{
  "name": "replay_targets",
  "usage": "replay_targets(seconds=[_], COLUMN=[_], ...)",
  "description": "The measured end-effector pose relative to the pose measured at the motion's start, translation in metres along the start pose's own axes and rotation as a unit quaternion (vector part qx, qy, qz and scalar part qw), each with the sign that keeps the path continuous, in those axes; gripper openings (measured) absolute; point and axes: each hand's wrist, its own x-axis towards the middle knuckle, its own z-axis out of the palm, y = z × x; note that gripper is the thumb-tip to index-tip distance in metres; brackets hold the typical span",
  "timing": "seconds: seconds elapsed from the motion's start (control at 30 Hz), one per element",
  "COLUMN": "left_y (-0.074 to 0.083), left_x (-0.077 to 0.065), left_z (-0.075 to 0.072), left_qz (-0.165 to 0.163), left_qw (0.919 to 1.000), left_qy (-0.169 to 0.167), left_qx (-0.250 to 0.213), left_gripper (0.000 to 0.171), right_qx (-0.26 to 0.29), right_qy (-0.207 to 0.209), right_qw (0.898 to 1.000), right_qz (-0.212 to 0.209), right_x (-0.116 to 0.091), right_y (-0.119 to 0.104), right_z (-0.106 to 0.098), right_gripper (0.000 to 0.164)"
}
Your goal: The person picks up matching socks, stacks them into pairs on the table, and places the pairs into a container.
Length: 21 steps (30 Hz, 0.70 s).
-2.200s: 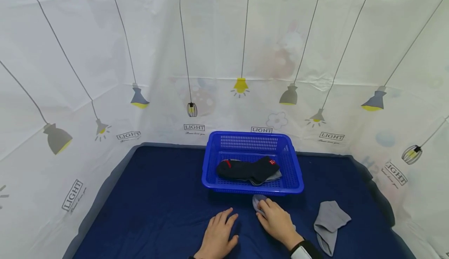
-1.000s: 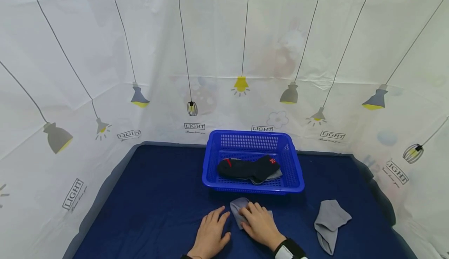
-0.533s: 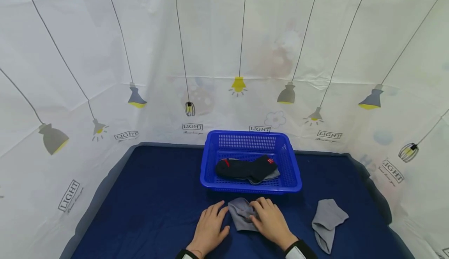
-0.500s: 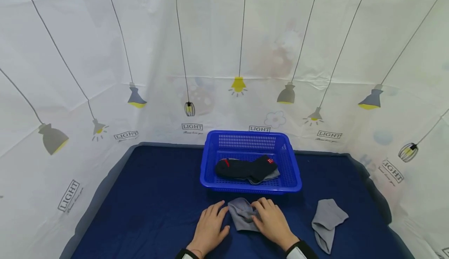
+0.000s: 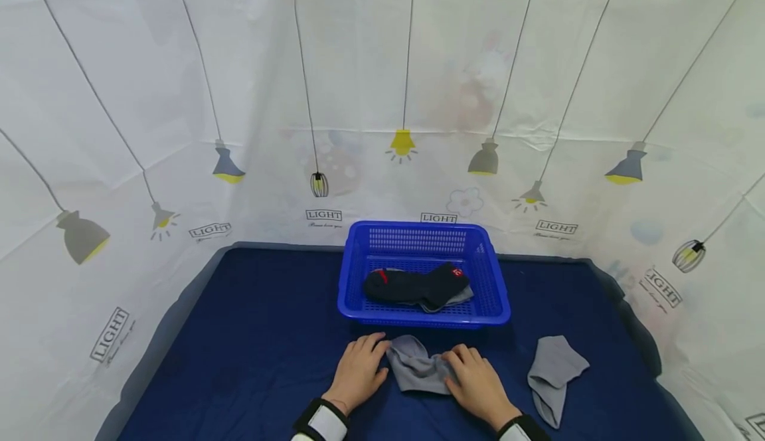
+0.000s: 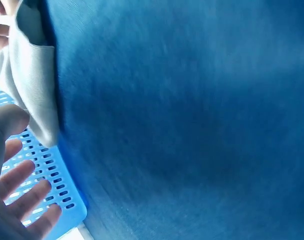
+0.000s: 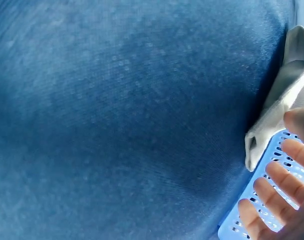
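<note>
A crumpled grey sock (image 5: 415, 369) lies on the dark blue cloth in front of the basket, between my two hands. My left hand (image 5: 356, 369) rests at its left end, the index fingertip meeting the fabric. In the left wrist view, that hand's fingers (image 6: 22, 192) are spread and the thumb is close to the sock (image 6: 34, 85). At the right end is my right hand (image 5: 478, 382), touching the sock with thumb and index finger. Its fingers (image 7: 274, 197) look spread and fairly straight in the right wrist view. A second grey sock (image 5: 552, 376) lies folded over to the right.
Just beyond the hands stands a blue plastic basket (image 5: 424, 321); inside it a black sock (image 5: 412, 288) with red marks lies over something grey. Dark blue cloth (image 5: 257, 335) covers the surface. White sheeting (image 5: 382, 62) printed with lamps encloses the back and sides.
My right hand has drawn the sock left from below the basket, then moved back rightward. The sock now lies more spread out, with my left hand at its left end.
</note>
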Motion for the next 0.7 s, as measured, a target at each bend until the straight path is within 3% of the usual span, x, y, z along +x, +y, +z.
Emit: replay_targets(seconds=[0.23, 0.47, 0.7], left_y=[-0.003, -0.002, -0.004], left_x=[0.008, 0.007, 0.008], left_z=[0.012, 0.02, 0.02], left_qz=[0.043, 0.037, 0.033], left_qw=[0.9986, 0.9981, 0.9986], left_qy=[-0.029, -0.045, -0.035], left_qx=[0.008, 0.022, 0.023], left_gripper=[0.042, 0.033, 0.024], right_qx=[-0.01, -0.021, -0.017], right_qy=[-0.009, -0.005, 0.005], right_qw=[1.0, 1.0, 1.0], right_qz=[-0.007, -0.013, -0.012], right_x=[0.003, 0.007, 0.007], right_y=[0.001, -0.001, -0.002], right_z=[0.005, 0.008, 0.01], right_gripper=[0.035, 0.032, 0.026])
